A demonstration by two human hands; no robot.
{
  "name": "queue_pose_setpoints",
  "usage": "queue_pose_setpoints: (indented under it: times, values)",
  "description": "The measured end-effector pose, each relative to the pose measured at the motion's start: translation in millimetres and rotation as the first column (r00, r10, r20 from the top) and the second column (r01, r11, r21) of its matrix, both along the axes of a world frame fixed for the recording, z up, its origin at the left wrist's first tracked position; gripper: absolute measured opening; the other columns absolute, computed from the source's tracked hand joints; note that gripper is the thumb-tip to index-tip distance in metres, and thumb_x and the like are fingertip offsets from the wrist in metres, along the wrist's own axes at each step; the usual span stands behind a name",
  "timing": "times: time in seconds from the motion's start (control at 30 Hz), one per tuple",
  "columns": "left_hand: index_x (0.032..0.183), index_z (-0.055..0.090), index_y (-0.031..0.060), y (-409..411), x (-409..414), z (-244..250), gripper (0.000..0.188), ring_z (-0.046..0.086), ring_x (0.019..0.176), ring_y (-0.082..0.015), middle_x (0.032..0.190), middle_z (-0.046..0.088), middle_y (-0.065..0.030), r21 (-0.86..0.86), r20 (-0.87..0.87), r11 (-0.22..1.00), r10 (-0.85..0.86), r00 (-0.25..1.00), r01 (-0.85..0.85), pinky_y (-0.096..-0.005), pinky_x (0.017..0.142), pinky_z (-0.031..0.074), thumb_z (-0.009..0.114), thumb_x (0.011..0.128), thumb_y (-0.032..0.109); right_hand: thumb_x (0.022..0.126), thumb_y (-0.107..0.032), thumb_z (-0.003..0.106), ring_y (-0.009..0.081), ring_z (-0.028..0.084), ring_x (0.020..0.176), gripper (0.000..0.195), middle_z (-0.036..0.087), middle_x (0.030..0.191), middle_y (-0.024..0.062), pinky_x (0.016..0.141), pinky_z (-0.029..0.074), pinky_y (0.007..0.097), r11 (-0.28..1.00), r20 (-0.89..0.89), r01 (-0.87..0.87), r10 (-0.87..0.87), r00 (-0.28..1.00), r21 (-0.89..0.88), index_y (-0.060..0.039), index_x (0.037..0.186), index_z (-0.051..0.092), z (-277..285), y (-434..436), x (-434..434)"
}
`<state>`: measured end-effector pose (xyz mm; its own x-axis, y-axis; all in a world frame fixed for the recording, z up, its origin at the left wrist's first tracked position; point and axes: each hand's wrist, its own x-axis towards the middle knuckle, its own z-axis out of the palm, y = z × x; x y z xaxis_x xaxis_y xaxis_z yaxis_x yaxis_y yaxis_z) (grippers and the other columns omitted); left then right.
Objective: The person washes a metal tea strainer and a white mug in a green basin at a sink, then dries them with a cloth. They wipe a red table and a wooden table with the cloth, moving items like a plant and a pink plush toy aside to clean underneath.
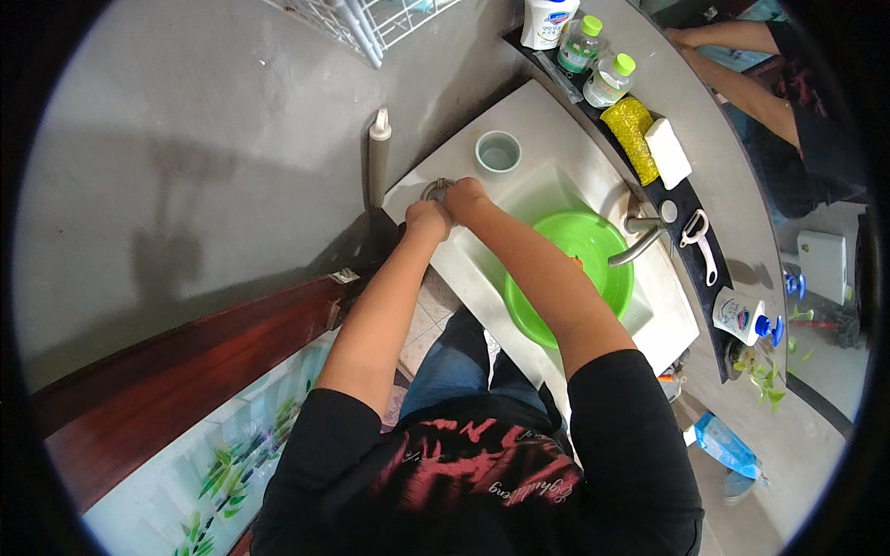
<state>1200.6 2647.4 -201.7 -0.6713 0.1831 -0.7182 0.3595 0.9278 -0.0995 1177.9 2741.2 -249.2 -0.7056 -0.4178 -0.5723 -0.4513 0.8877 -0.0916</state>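
Note:
My left hand (pixel 427 219) and my right hand (pixel 467 198) are close together over the left corner of the white sink counter (pixel 473 271). Both are closed around a small grey-brown round object (pixel 437 187), whose curved rim shows beyond the knuckles. My fingers and most of that object are hidden, so its kind is unclear. Just past my right hand stands a pale round cup (pixel 498 151). Under my right forearm, a bright green plastic basin (pixel 612 285) sits in the sink, with a bit of something orange (pixel 578 263) inside, mostly covered by the arm.
A metal faucet (pixel 636 251) reaches over the basin. Along the dark shelf (pixel 695 201) lie a gold scouring pad (pixel 631 135), a white sponge (pixel 669 153), a peeler (pixel 704 247), bottles and a pump bottle (pixel 740 316). A wire rack (pixel 361 28) hangs on the wall.

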Motion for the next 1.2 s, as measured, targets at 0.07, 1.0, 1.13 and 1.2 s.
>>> queue_pose_setpoints:
  times: [0.07,1.0,1.13,1.2]
  values:
    - [0.101,0.071,0.0120,1,5,2,0.024,0.066,0.099,-0.0248,0.109,0.068,-0.0094,0.043,-0.052,0.999,0.030,0.998,-0.028,-0.0364,0.078,0.054,0.052,0.087,0.019,0.081,-0.021,0.061,0.0212,0.069,0.088,0.017,0.071,0.094,0.0043,0.065,0.056,0.0360,0.999,0.006,0.044,-0.044,0.999,-0.010,-0.0140,0.091,0.074,3,1,0]
    - [0.089,0.071,0.0096,20,43,-19,0.020,0.063,0.090,-0.0371,0.103,0.062,-0.0208,0.455,-0.201,0.873,0.293,0.935,-0.175,-0.0459,0.079,0.051,0.055,0.082,0.020,0.052,-0.029,0.091,0.0247,0.056,0.113,0.095,0.058,0.121,0.0124,0.098,0.044,0.0354,0.072,0.101,0.253,-0.785,0.611,-0.965,-0.0066,0.130,0.042,0,104,10]
    - [0.077,0.069,0.0028,1,41,-31,0.032,0.060,0.084,-0.0388,0.085,0.063,-0.0227,0.696,-0.250,0.696,0.463,0.851,-0.174,-0.0470,0.076,0.048,0.053,0.087,0.028,0.063,-0.044,0.083,0.0277,0.058,0.109,0.080,0.061,0.115,0.0126,0.093,0.046,0.0388,-0.196,0.366,0.405,-0.841,0.399,-0.893,-0.0061,0.125,0.049,12,93,37]
    - [0.076,0.068,-0.0001,2,42,-17,0.045,0.058,0.081,-0.0411,0.078,0.062,-0.0234,0.713,-0.207,0.671,0.481,0.852,-0.205,-0.0500,0.077,0.044,0.045,0.093,0.034,0.071,-0.044,0.078,0.0269,0.060,0.106,0.069,0.063,0.112,0.0114,0.092,0.047,0.0414,-0.697,0.885,0.549,-0.398,0.241,-0.462,-0.0077,0.123,0.051,-1,104,74]
